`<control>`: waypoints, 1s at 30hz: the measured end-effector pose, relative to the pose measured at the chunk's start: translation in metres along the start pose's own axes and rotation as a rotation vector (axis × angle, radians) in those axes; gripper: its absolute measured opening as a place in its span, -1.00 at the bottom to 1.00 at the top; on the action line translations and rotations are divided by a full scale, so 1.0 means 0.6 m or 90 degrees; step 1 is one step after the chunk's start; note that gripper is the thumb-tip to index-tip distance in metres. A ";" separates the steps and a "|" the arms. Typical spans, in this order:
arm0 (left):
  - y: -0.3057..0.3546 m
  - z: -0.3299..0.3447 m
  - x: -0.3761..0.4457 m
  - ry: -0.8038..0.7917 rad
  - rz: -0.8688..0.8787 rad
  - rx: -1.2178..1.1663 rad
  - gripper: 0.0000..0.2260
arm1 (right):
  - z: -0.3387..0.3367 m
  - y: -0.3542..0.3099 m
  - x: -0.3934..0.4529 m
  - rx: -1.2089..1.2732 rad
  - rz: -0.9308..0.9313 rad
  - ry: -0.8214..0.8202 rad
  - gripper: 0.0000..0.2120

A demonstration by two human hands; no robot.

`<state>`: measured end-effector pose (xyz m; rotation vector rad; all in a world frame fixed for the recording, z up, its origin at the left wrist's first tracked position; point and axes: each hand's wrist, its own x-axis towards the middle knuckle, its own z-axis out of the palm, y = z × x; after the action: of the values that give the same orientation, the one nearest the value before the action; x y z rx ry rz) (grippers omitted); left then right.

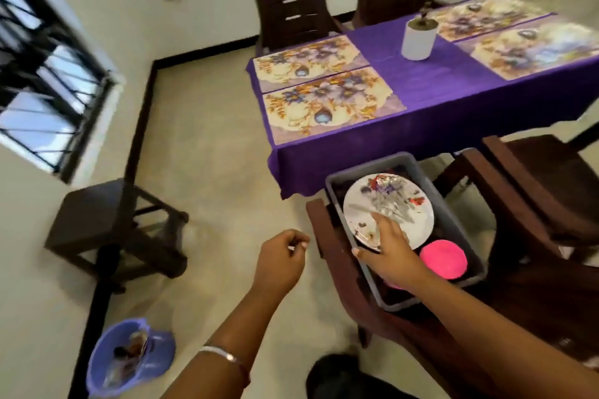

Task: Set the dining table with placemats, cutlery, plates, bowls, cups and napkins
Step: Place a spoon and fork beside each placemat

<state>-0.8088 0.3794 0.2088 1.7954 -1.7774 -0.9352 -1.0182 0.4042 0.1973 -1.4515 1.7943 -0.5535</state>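
A grey bin [453, 214] sits on a brown chair [330, 246] beside the table. Inside it a white plate [418, 220] carries a pile of silver cutlery [392, 197], and a pink bowl [443, 258] lies upside down next to it. My right hand [390, 249] reaches into the bin, its fingers on the plate's near rim and thumb at the bin's edge. My left hand [281, 261] hovers over the floor left of the chair, fingers curled, holding nothing. Several floral placemats [330, 104] lie on the purple tablecloth [431, 87].
A white pot with a green plant [418, 39] stands mid-table. Brown chairs [291, 10] stand at the far side and another [544, 185] at the right. A dark stool [107, 220] stands by the window wall. A purple waste bin [129, 356] is on the floor.
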 end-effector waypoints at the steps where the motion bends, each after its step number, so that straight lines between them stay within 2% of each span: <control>1: 0.009 0.011 0.026 -0.026 0.015 -0.003 -0.87 | -0.005 0.007 0.014 0.015 0.027 0.024 -0.19; 4: 0.031 0.036 0.082 -0.127 0.011 -0.009 -0.87 | -0.015 0.023 0.049 0.061 0.089 0.073 -0.21; 8: 0.028 0.076 0.156 -0.274 -0.013 0.004 -0.86 | -0.007 0.035 0.095 0.074 0.158 0.082 -0.23; 13: 0.035 0.158 0.229 -0.424 -0.103 -0.002 -0.85 | -0.003 0.061 0.162 0.105 0.205 0.090 -0.24; 16: 0.044 0.226 0.278 -0.469 -0.201 -0.085 -0.97 | -0.007 0.092 0.214 0.113 0.240 0.090 -0.30; 19: 0.036 0.300 0.330 -0.487 -0.308 -0.142 -0.84 | -0.006 0.142 0.272 0.132 0.283 0.122 -0.33; 21: 0.020 0.356 0.371 -0.474 -0.405 -0.178 -0.87 | 0.002 0.186 0.317 0.151 0.315 0.147 -0.38; 24: -0.014 0.432 0.434 -0.402 -0.557 -0.260 -0.92 | 0.025 0.249 0.390 0.172 0.371 0.185 -0.52; 27: -0.052 0.497 0.493 -0.350 -0.603 -0.277 -0.84 | 0.051 0.311 0.467 0.182 0.423 0.208 -0.67; 30: -0.075 0.542 0.529 -0.279 -0.613 -0.270 -0.94 | 0.078 0.362 0.539 0.202 0.457 0.220 -0.66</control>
<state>-1.0319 0.1174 -0.0911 2.2370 -0.6889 -2.0050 -1.1442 0.1578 -0.0807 -0.4520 2.2011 -0.6853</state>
